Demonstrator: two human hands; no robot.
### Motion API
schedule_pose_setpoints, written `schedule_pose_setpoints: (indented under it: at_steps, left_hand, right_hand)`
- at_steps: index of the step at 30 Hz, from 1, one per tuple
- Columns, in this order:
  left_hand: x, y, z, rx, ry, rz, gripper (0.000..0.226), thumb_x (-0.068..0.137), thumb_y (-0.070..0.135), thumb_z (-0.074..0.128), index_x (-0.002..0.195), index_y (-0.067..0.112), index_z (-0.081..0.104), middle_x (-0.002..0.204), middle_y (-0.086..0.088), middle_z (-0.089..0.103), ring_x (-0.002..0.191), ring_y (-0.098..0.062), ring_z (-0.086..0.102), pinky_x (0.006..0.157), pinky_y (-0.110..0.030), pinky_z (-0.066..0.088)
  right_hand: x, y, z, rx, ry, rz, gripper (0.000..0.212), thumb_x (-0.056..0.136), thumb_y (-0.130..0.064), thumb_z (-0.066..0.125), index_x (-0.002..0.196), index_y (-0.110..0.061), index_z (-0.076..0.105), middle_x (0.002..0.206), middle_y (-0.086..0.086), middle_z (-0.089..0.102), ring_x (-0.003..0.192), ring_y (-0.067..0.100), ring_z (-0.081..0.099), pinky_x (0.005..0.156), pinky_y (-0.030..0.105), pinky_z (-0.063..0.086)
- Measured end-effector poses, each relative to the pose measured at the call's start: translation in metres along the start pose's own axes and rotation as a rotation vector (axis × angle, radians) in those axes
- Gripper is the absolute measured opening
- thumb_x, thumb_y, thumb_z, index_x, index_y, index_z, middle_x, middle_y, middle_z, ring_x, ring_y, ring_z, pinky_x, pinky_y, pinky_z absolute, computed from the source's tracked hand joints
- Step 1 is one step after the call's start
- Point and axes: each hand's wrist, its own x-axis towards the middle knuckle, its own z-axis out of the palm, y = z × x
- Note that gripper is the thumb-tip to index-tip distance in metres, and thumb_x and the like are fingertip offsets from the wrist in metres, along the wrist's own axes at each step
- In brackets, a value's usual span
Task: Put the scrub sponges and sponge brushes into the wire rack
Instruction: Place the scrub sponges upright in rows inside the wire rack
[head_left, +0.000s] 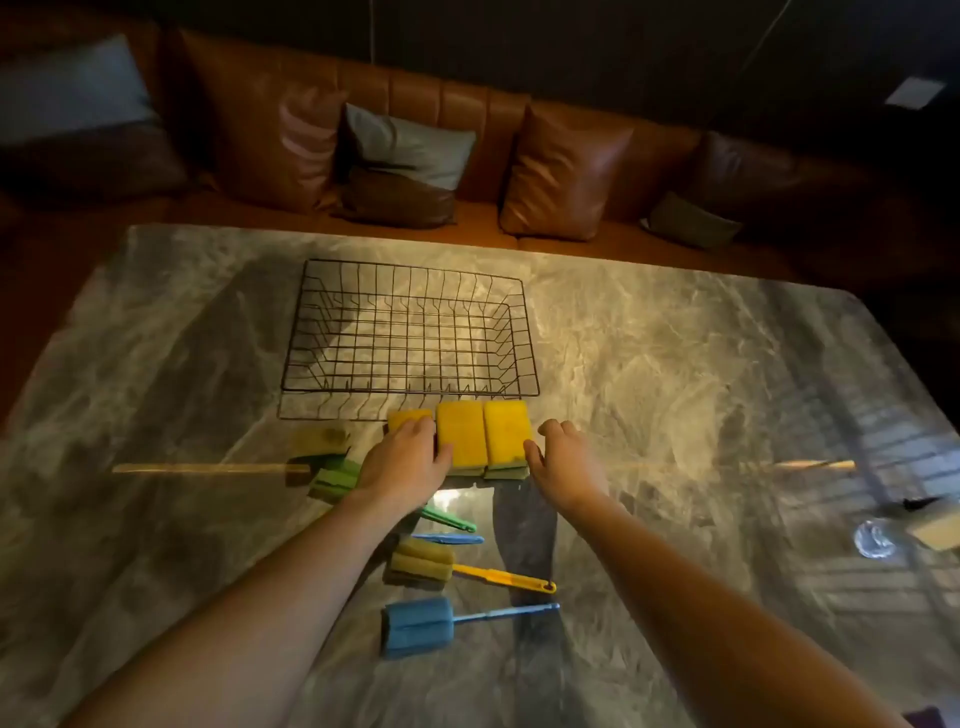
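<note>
A black wire rack (410, 389) stands on the marble table with nothing in it. Three yellow scrub sponges (485, 436) lie side by side just in front of it. My left hand (402, 460) rests on the leftmost sponge (408, 418), its thumb against the middle one. My right hand (566, 457) touches the right edge of the rightmost sponge; neither hand has lifted anything. Nearer me lie a yellow sponge brush (423, 564), a blue sponge brush (418, 626), and a green brush (332, 480) partly hidden under my left wrist.
A wooden-handled brush (208, 469) lies at the left, another long wooden handle (810, 464) at the right. A blue handle (447, 539) lies between my arms. A glass object (875, 538) sits at the right edge. A leather sofa (467, 156) runs behind the table.
</note>
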Motion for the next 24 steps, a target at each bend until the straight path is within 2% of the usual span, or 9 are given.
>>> schedule_pose_setpoints:
  at_steps: [4,9,15,18,20,22,24]
  left_hand:
    - [0.019,0.009,0.007,-0.081,-0.031,-0.140,0.045,0.099,0.053,0.049,0.130,0.021,0.050,0.114,0.002,0.058,0.093,-0.019,0.060,0.070,-0.037,0.054]
    - [0.035,0.012,0.014,-0.211,-0.012,-0.288,0.041,0.094,0.054,0.059,0.117,0.020,0.058,0.098,0.002,0.061,0.086,-0.018,0.060,0.067,-0.033,0.049]
    - [0.033,0.014,0.030,-0.323,-0.080,-0.317,0.031,0.095,0.038,0.066,0.114,0.014,0.065,0.108,-0.005,0.069,0.101,-0.024,0.065,0.087,-0.043,0.055]
    - [0.033,0.017,0.033,-0.392,-0.031,-0.339,0.014,0.094,0.030,0.068,0.100,0.021,0.061,0.101,-0.003,0.069,0.096,-0.023,0.065,0.076,-0.035,0.050]
    - [0.032,0.019,0.034,-0.426,0.008,-0.366,0.016,0.092,0.027,0.071,0.096,0.022,0.056,0.094,0.000,0.066,0.092,-0.024,0.065,0.067,-0.031,0.046]
    - [0.030,0.020,0.035,-0.457,0.026,-0.386,0.023,0.089,0.025,0.074,0.099,0.018,0.055,0.095,-0.002,0.064,0.091,-0.025,0.064,0.067,-0.030,0.046]
    - [0.027,0.020,0.035,-0.510,0.002,-0.404,0.029,0.087,0.026,0.076,0.102,0.016,0.054,0.100,-0.006,0.064,0.092,-0.025,0.063,0.073,-0.036,0.052]
  right_hand:
    - [0.023,0.005,-0.003,0.104,-0.069,0.030,0.047,0.101,-0.046,0.050,0.135,-0.013,0.053,0.129,0.011,0.061,0.115,0.028,0.060,0.093,0.042,0.053]
    - [0.053,0.011,-0.001,0.231,-0.226,0.044,0.058,0.097,-0.051,0.057,0.140,-0.014,0.049,0.133,0.011,0.063,0.116,0.028,0.063,0.094,0.039,0.053]
    - [0.073,0.025,0.009,0.340,-0.392,0.061,0.071,0.089,-0.051,0.070,0.141,-0.010,0.046,0.131,0.011,0.064,0.114,0.027,0.063,0.086,0.033,0.051]
    - [0.075,0.033,0.013,0.425,-0.447,0.060,0.063,0.090,-0.044,0.072,0.138,-0.007,0.052,0.131,0.012,0.065,0.116,0.028,0.063,0.096,0.041,0.054]
    - [0.074,0.038,0.014,0.519,-0.450,0.077,0.052,0.090,-0.039,0.073,0.129,-0.009,0.055,0.123,0.010,0.065,0.113,0.027,0.063,0.098,0.046,0.054]
    - [0.073,0.042,0.014,0.605,-0.438,0.107,0.041,0.090,-0.035,0.075,0.118,-0.011,0.055,0.114,0.009,0.065,0.108,0.026,0.063,0.096,0.047,0.055]
    - [0.071,0.045,0.013,0.640,-0.419,0.119,0.034,0.089,-0.033,0.076,0.108,-0.012,0.055,0.105,0.007,0.064,0.101,0.024,0.063,0.090,0.043,0.056]
